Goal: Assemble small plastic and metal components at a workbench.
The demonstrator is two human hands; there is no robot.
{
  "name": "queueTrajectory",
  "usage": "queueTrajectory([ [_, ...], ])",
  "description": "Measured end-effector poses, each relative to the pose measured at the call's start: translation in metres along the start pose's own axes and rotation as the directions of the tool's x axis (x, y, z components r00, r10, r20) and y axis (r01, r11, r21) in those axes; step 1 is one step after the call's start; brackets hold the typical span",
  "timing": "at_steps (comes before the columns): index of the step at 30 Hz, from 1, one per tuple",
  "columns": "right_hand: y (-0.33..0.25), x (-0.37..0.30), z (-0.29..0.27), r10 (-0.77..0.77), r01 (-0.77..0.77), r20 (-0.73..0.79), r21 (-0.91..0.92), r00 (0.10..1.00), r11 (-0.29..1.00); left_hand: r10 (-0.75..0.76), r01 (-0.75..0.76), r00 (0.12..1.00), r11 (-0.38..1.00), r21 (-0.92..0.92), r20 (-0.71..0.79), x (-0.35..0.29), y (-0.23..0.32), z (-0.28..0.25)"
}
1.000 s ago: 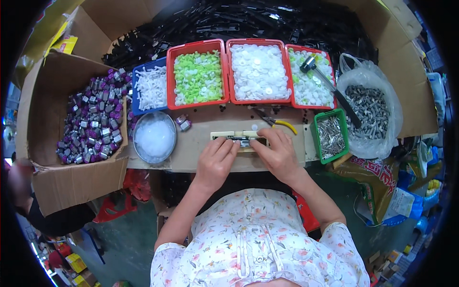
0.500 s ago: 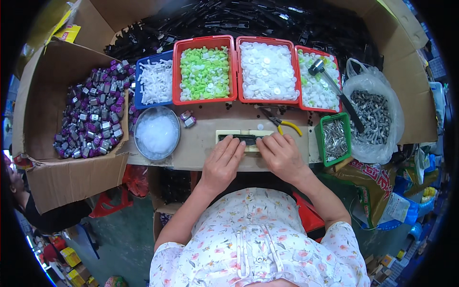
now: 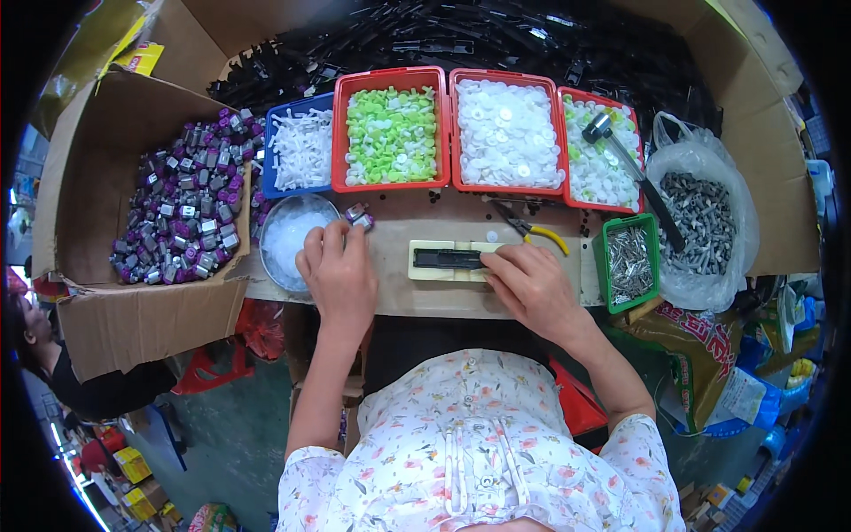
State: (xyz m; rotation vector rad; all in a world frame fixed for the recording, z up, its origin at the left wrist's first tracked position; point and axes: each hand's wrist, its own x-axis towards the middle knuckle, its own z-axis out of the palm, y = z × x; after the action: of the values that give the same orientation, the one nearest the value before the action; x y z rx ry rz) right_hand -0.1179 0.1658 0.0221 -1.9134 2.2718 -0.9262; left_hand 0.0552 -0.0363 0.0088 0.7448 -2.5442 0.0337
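Observation:
A cream-coloured holder block [image 3: 474, 274] lies on the bench in front of me, with a long black plastic part [image 3: 443, 258] set in its slot. My right hand [image 3: 534, 282] has its thumb and fingers closed on the right end of that part. My left hand [image 3: 339, 275] is at the right rim of a round metal bowl [image 3: 270, 273] of white, grease-like stuff. Its fingers are bent and slightly apart, and I see nothing held in them, though the tips are partly hidden. Just past those fingertips lies a small silver-and-purple motor [image 3: 359, 215].
Behind stand a blue tray [image 3: 269, 160] of white pins and red trays [image 3: 390, 188] of green and white plastic pieces. Pliers [image 3: 541, 235], a green basket [image 3: 657, 253] of metal pins and a hammer [image 3: 660, 208] lie right. A carton [image 3: 160, 324] of motors stands left.
My left hand has left the holder block and moved left to the bowl. The right hand stays at the block's right end. The whole view has shifted slightly.

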Motion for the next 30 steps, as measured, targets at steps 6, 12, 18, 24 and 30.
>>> queueTrajectory([
  [6, -0.003, -0.001, -0.003, -0.006, 0.006, -0.02, -0.016, 1.0, 1.0, -0.04, 0.024, 0.993, 0.989, 0.147, 0.108, 0.009, -0.001, 0.013],
  [12, 0.001, -0.001, -0.01, 0.018, -0.018, -0.035, -0.011, 0.999, 1.0, 0.005, 0.002, 0.976, 1.0, -0.03, 0.219, 0.015, 0.007, 0.013],
  [18, -0.001, 0.004, -0.01, 0.009, -0.008, -0.077, 0.008, 0.997, 1.0, 0.054, -0.018, 0.972, 0.988, -0.154, 0.229, 0.023, 0.008, 0.019],
  [24, -0.01, 0.017, -0.011, 0.0, 0.001, -0.125, 0.015, 0.992, 1.0, -0.161, 0.223, 0.97, 0.894, -0.389, 0.184, 0.032, 0.004, 0.001],
  [30, -0.044, 0.047, 0.017, -0.115, 0.091, -0.238, -0.109, 0.964, 0.99, -0.331, 0.569, 0.81, 0.24, -0.787, 0.484, 0.021, 0.023, -0.003],
])
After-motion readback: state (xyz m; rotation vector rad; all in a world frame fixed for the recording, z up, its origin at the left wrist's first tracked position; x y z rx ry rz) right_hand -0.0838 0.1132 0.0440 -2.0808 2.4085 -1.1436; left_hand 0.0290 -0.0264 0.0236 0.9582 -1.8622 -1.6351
